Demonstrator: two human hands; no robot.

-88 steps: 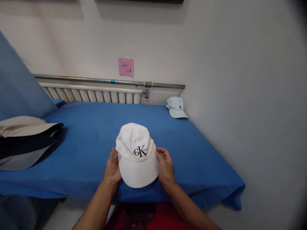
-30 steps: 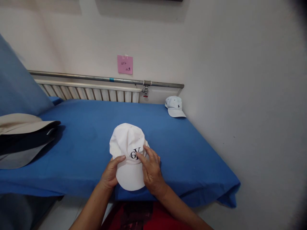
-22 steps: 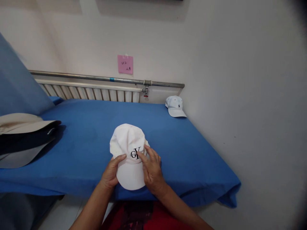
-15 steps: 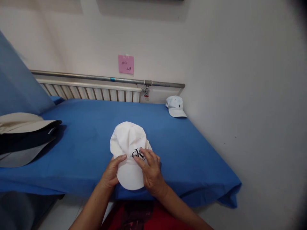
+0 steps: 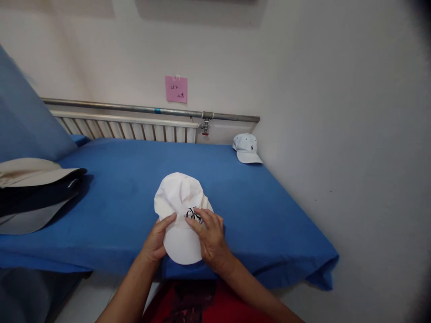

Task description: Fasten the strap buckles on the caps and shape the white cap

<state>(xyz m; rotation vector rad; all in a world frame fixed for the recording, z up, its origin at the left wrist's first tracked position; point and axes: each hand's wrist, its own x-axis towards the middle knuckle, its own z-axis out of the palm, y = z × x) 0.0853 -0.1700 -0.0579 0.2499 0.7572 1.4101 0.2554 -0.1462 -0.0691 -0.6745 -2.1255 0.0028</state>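
A white cap (image 5: 178,193) with a black letter logo is held over the front part of the blue-covered table (image 5: 134,179), its brim toward me. My left hand (image 5: 157,237) grips the cap's left side, thumb on top and fingers hidden beneath. On the right, my right hand (image 5: 211,237) has its thumb and fingers on the front panel at the logo, pinching the fabric there. The logo is partly covered and looks creased between the fingertips.
Several stacked caps (image 5: 33,193) lie at the left, beige on top. A pale cap (image 5: 245,148) sits in the back right corner. Behind are a white radiator (image 5: 134,130), a metal pipe and a pink note (image 5: 176,89) on the wall.
My right thumb and fingers have drawn slightly closer together on the cap's front, and the logo is more bunched. Otherwise the hands and cap have barely moved.
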